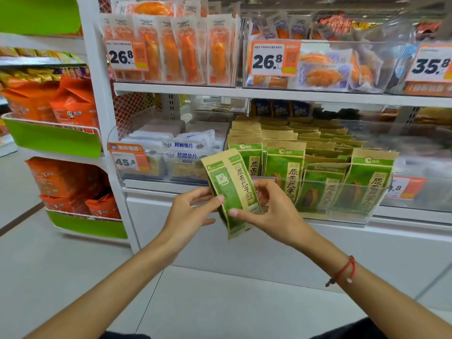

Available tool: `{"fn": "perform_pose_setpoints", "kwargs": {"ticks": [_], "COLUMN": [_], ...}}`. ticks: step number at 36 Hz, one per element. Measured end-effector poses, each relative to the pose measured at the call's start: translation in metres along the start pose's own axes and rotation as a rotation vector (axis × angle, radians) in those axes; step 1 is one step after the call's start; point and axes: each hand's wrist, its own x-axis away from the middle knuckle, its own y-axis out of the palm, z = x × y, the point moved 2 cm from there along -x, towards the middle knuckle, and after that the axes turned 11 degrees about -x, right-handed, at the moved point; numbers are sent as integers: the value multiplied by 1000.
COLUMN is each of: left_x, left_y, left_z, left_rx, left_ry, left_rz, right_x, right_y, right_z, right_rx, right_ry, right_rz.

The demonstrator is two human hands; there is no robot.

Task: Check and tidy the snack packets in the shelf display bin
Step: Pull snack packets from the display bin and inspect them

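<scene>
Both hands, left (190, 211) and right (271, 211), pinch a green packet (232, 192), near upright, top tilted left.

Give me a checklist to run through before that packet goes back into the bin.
1. Packet held securely: ok. The left hand and right hand both pinch the green packet.
2. Packet clear of the bin: ok. It is held in front of the clear bin, outside it.
3. Packet upright: not ok. It tilts, top toward the left.
4. Print facing forward: ok, like the packets in the bin.
5. Free slot at the bin's front left: cannot tell; the held packet hides it.
6. Seal and date: cannot tell; too small.
</scene>
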Motion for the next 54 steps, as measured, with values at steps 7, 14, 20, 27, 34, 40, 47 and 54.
{"fn": "perform_pose_setpoints", "kwargs": {"ticks": [7, 14, 20, 27, 34, 40, 47, 54], "left_x": [-3, -1, 0, 8, 24, 20, 18, 15], "left_y": [-4, 3, 1, 5, 16, 12, 13, 12], "left_z": [-10, -11, -7, 0, 17, 20, 12, 7], "left_rx": [-128, -199, -205, -379, -487, -281, -341, -348], "left_ry": [-3, 37, 39, 117, 248, 258, 229, 179], "left_rz": [-166, -249, -221, 17, 164, 63, 88, 35], "right_x": [-6, -6, -5, 1, 1, 6, 7, 6], "right_y": [-14, -19, -22, -12, -11, -16, -15, -13], "right_z": [1, 2, 2, -3, -6, -10, -7, -9], "right_rx": [-125, -215, -284, -357, -526, -683, -621, -524], "right_ry": [-28, -7, 9, 185, 298, 315, 319, 346], "right_rz": [132, 170, 217, 25, -8, -152, -115, 49]}}
